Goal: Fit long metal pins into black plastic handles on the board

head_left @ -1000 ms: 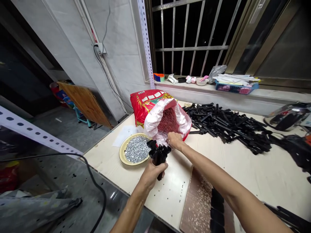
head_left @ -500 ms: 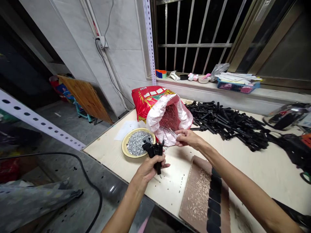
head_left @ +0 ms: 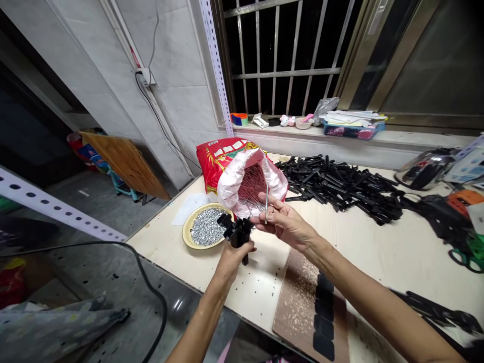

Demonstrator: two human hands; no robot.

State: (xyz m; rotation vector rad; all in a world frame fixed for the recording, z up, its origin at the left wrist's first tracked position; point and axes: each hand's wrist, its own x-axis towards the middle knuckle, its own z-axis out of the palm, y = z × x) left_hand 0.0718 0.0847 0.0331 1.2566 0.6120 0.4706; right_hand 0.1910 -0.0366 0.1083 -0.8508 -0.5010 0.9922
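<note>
My left hand [head_left: 235,258] is closed around a small bunch of black plastic parts [head_left: 238,233], held above the table's front edge. Between the thumb and fingers of my right hand [head_left: 284,223] stands a thin silver metal pin [head_left: 266,204], nearly upright. The right fingertips are close to the black parts; whether they touch I cannot tell. Just behind, a red sack [head_left: 217,159] lies with its white mouth open, full of thin reddish-brown pins [head_left: 252,184] and some silvery ones. Left of my left hand is a yellow bowl [head_left: 186,241] of small shiny metal pieces [head_left: 207,227].
A large heap of black plastic parts [head_left: 336,181] covers the table's back right. Near me lies a brown board [head_left: 293,302] with black pads [head_left: 323,322]. Green-handled scissors [head_left: 467,261] and a glass kettle [head_left: 425,169] are at right. A blue basket [head_left: 353,131] sits on the sill.
My right hand has drawn back from the sack's mouth toward my left hand, now with a pin raised in its fingers. The left hand's black parts are turned more upright. The view has shifted right.
</note>
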